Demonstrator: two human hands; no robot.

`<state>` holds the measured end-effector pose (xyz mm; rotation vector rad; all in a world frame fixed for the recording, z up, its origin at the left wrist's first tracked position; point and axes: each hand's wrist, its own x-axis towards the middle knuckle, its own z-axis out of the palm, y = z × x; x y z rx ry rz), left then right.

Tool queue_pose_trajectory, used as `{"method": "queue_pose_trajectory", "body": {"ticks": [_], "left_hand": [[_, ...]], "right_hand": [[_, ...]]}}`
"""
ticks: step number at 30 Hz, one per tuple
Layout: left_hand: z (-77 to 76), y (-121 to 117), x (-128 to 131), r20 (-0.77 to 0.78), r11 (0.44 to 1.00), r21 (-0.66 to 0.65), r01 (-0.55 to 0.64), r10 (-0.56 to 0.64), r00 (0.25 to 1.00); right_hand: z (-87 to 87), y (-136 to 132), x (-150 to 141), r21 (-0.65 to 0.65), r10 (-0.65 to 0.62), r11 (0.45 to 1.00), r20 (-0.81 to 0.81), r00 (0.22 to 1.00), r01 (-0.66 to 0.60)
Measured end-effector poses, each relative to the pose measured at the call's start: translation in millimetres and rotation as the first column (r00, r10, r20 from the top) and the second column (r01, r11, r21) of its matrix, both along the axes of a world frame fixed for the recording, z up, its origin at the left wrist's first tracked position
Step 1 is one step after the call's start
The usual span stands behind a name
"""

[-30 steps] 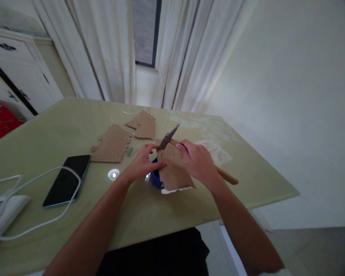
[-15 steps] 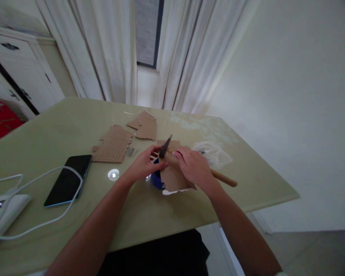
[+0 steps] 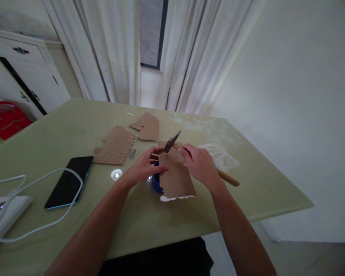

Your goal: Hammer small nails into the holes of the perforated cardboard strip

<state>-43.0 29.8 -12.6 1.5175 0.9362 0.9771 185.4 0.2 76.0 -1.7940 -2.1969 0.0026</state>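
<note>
My right hand [image 3: 200, 164] is closed around the wooden handle of a hammer [image 3: 171, 142], near its head. The dark metal head is tilted above the far part of a torn brown cardboard piece [image 3: 177, 178], which has rows of small holes at its far end. My left hand [image 3: 145, 166] grips the cardboard's left edge, thumb flat on top and fingers bent at the side; the fingertips are partly hidden. Under the cardboard sits a blue ring-shaped object [image 3: 156, 184], mostly covered.
Left of my hands lie a hole-punched cardboard sheet [image 3: 115, 145], several nails [image 3: 132, 153] and a phone [image 3: 70, 180]. A white cable [image 3: 56, 220] crosses the phone. More torn cardboard [image 3: 149, 128] lies behind, with a clear plastic bag [image 3: 220, 157] to the right.
The hammer head has lifted and swung to the right, off the cardboard's left edge. My right hand has shifted slightly right, uncovering more cardboard. The view has moved a little.
</note>
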Motion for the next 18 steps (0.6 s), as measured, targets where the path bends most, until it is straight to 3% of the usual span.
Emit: {"method": "queue_pose_trajectory", "body": {"ticks": [3, 7, 10, 11, 13, 15, 18], "left_hand": [[-0.1, -1.3, -2.1, -0.004, 0.999, -0.029, -0.022, 0.022, 1.0], [-1.0, 2.2, -6.6, 0.006, 0.998, -0.059, -0.03, 0.03, 1.0], [-4.8, 11.7, -19.6, -0.05, 0.974, -0.006, -0.227, 0.227, 0.973], [-6.8, 15.4, -26.0, -0.118, 0.939, 0.046, -0.34, 0.343, 0.932], [-11.6, 21.4, -38.8, -0.303, 0.815, 0.226, -0.533, 0.579, 0.757], [-17.1, 24.3, -47.5, -0.483, 0.754, 0.387, -0.531, 0.656, 0.579], [-25.3, 23.2, -47.1, -0.647, 0.773, 0.493, -0.399, 0.633, 0.425]], "right_hand": [[-5.2, 13.7, 8.2, 0.083, -0.023, 0.996, -0.098, 0.995, 0.032], [-25.4, 24.6, 15.1, 0.196, -0.012, 0.979, -0.247, 0.969, 0.062], [-42.8, 23.7, 20.0, 0.222, -0.002, 0.971, -0.358, 0.934, 0.088], [-47.1, 22.4, 22.1, 0.223, 0.0, 0.97, -0.383, 0.924, 0.093], [-52.9, 19.7, 26.9, 0.228, -0.003, 0.968, -0.413, 0.911, 0.107], [-55.5, 18.6, 31.2, 0.234, -0.022, 0.963, -0.425, 0.905, 0.134], [-57.1, 20.2, 34.9, 0.224, -0.064, 0.958, -0.438, 0.897, 0.177]]}}
